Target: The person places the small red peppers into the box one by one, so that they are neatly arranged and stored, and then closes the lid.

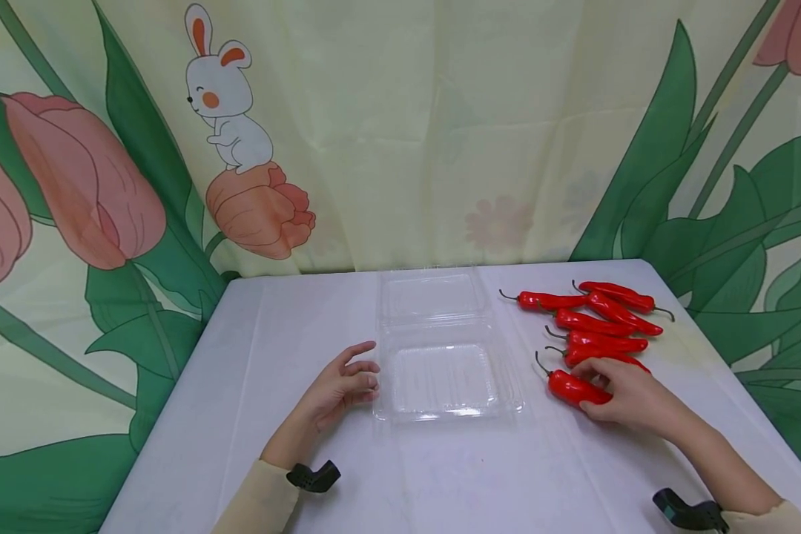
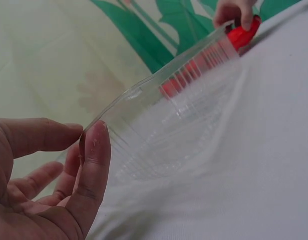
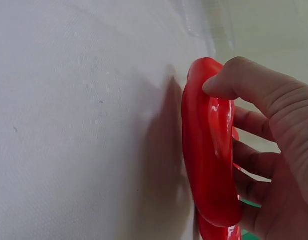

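Note:
A clear plastic clamshell box [image 1: 389, 371] lies unfolded on the table, its lid half [image 1: 434, 297] at the back and its ribbed tray half in front. At the box's left edge is my left hand [image 1: 347, 382]; in the left wrist view its thumb and a finger [image 2: 96, 150] pinch the rim. My right hand [image 1: 634, 397] grips a glossy red chili pepper [image 1: 567, 386] with a dark curved stem. In the right wrist view the thumb [image 3: 229, 82] presses along that pepper [image 3: 204, 145], fingers behind it, and a shadow falls on the cloth beside it.
More red chili peppers [image 1: 607, 341] lie in a loose pile behind my right hand, some overlapping. A white cloth covers the table [image 1: 294, 319]. Behind its back edge hangs a curtain [image 1: 387, 148] printed with tulips and a rabbit.

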{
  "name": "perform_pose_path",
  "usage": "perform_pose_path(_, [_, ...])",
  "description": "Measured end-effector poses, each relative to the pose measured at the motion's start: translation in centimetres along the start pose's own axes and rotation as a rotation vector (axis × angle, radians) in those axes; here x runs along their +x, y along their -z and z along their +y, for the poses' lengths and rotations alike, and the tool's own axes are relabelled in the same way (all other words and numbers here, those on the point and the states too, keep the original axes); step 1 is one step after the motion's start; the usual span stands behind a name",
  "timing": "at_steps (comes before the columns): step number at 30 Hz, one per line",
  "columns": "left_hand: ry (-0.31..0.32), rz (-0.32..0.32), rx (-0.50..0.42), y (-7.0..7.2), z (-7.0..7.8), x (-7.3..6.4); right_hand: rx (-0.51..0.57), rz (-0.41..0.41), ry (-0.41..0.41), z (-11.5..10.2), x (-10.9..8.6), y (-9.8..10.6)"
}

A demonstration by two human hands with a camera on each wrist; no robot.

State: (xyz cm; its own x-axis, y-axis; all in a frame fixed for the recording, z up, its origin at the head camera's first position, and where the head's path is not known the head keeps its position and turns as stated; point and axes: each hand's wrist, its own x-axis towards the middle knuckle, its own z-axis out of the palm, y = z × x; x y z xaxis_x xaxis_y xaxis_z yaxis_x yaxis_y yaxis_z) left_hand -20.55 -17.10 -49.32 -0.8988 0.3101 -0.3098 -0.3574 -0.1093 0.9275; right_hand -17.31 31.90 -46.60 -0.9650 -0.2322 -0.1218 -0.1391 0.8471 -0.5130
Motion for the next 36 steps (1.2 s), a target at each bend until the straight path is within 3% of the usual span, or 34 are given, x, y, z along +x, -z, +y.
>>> perform_pose_path(22, [0.006,-0.024,-0.026,0.3,0.0,0.1,0.065,0.019,0.032,0.4,0.2,0.2])
perform_pose_path(36, [0.013,-0.036,-0.031,0.3,0.1,-0.1,0.089,0.043,0.078,-0.7,0.4,1.1])
